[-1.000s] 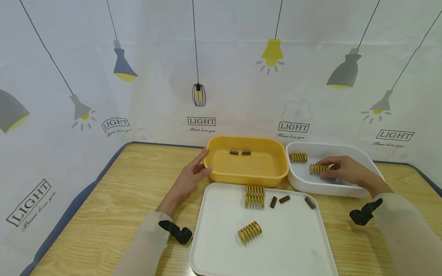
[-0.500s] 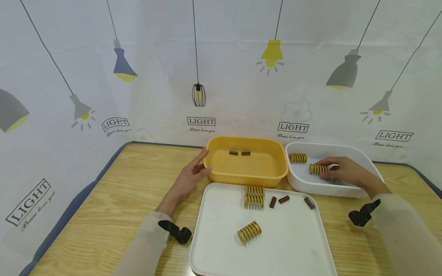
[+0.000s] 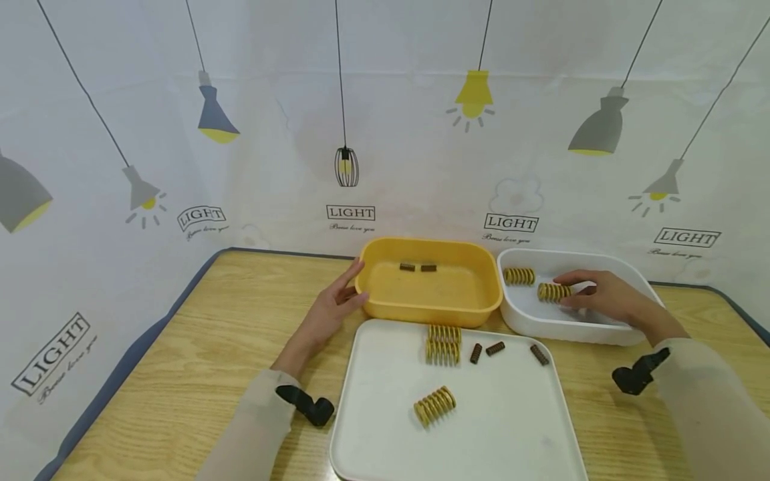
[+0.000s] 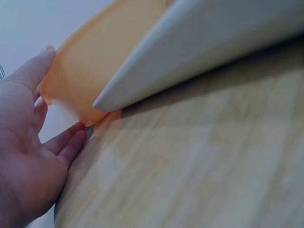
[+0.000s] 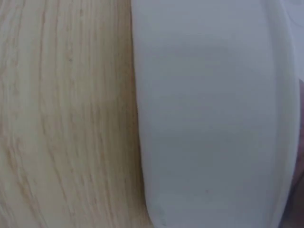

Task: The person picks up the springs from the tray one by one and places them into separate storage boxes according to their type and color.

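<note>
My left hand [image 3: 334,304] rests with straight fingers against the left wall of a yellow bin [image 3: 385,308]; the left wrist view shows the same hand [image 4: 29,147] flat against the bin [image 4: 90,66]. Two small dark springs [image 3: 418,267] lie in that bin. My right hand [image 3: 601,297] reaches into a white bin [image 3: 577,331] and pinches the right end of a large yellow spring [image 3: 552,292]. A second yellow spring [image 3: 519,275] lies further back in the white bin. In the right wrist view only the bin wall [image 5: 204,118] and the wooden table [image 5: 61,118] show.
A white square tray [image 3: 511,427] lies in front, its edge [image 4: 199,42] close to the left hand. On it are three large yellow springs [image 3: 434,405] [image 3: 442,351] [image 3: 444,333] and three small dark ones [image 3: 476,352] [image 3: 496,347] [image 3: 539,354]. A printed backdrop stands behind the table.
My right hand has risen slightly inside the white bin, still at the yellow spring. The left hand has not moved.
</note>
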Demonstrator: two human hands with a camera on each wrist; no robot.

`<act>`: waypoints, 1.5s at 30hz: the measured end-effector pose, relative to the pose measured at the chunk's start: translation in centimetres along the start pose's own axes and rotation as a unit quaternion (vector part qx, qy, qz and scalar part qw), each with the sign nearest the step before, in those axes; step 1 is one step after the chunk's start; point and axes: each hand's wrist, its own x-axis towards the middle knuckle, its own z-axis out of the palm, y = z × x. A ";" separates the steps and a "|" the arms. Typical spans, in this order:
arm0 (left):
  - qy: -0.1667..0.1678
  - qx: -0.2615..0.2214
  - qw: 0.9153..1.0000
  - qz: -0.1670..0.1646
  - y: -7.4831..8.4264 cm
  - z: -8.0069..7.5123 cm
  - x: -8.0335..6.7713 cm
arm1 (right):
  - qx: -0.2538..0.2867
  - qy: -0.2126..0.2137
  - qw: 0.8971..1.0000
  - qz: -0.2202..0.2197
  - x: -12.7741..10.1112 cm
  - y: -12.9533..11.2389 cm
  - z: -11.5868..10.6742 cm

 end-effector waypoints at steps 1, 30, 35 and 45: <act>-0.001 0.000 1.000 0.000 0.0 0.0 0.0 | 0.007 0.000 1.000 -0.001 -0.1 -0.1 -0.2; 0.002 0.007 1.000 -0.001 0.1 0.0 -0.1 | -0.019 0.118 0.989 -0.085 -4.0 -4.9 -0.3; 0.000 0.004 1.000 0.000 0.1 0.1 0.0 | 0.065 0.141 0.981 -0.112 -5.7 -6.0 0.9; 0.002 0.003 1.000 -0.002 0.0 0.1 0.0 | 0.151 0.084 0.965 -0.196 -7.0 -8.8 4.5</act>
